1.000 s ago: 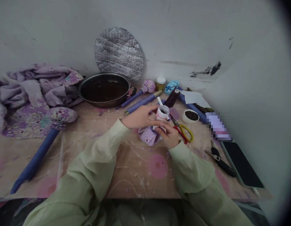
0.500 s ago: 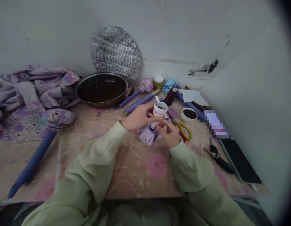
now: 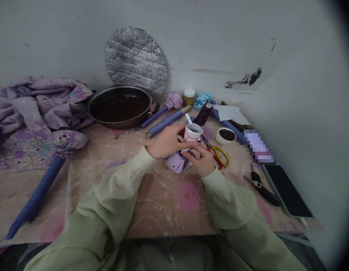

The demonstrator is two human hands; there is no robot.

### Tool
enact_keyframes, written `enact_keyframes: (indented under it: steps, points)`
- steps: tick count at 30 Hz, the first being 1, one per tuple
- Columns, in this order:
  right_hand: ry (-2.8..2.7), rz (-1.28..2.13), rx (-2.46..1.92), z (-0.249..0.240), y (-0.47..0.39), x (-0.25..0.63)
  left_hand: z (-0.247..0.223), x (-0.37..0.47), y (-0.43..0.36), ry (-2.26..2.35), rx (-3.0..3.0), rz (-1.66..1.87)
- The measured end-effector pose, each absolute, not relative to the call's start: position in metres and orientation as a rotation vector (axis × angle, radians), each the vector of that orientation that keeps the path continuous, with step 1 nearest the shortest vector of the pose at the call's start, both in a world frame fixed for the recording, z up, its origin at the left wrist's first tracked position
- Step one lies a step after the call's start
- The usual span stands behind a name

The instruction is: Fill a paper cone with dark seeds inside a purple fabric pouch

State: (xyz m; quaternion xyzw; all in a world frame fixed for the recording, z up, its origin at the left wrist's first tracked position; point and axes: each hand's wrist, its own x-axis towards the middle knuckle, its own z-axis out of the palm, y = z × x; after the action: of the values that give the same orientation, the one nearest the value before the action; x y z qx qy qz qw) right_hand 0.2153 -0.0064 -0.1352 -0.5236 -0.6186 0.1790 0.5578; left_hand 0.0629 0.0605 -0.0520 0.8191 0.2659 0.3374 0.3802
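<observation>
Between my hands stands a small white paper cone (image 3: 192,134) with red lines on it and an open top showing a greyish inside. My left hand (image 3: 169,141) is closed around its left side, thumb in front. My right hand (image 3: 202,160) pinches at the lower part of the cone with bent fingers. Directly below lies a bunched piece of lilac floral cloth (image 3: 176,163). A white pen-like stick (image 3: 187,118) shows behind the cone. Scissors with yellow and red handles (image 3: 221,156) lie just right of my right hand.
A dark pan (image 3: 120,107) stands back left, with a round silver mat (image 3: 136,60) leaning on the wall. A small white bowl of dark grains (image 3: 225,136), a dark thread spool (image 3: 204,114), pliers (image 3: 262,190) and a phone (image 3: 287,190) are on the right. A cloth-headed blue stick (image 3: 39,195) lies left.
My right hand's fingers have shifted slightly at the bottom of the cone and are more folded. My left hand keeps its hold. The whole view has moved a little.
</observation>
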Motion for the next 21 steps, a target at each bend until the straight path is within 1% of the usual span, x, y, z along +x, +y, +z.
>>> enact_keyframes:
  steps: [13,21]
  points:
    - [-1.459,0.333,-1.199,-0.1386,-0.0031,0.2183,-0.0549,0.0645,0.0616,0.631,2.114,0.949]
    - [-1.468,0.337,-1.236,-0.1402,-0.0035,0.2172,-0.0583,0.066,0.0621,0.713,2.111,0.953]
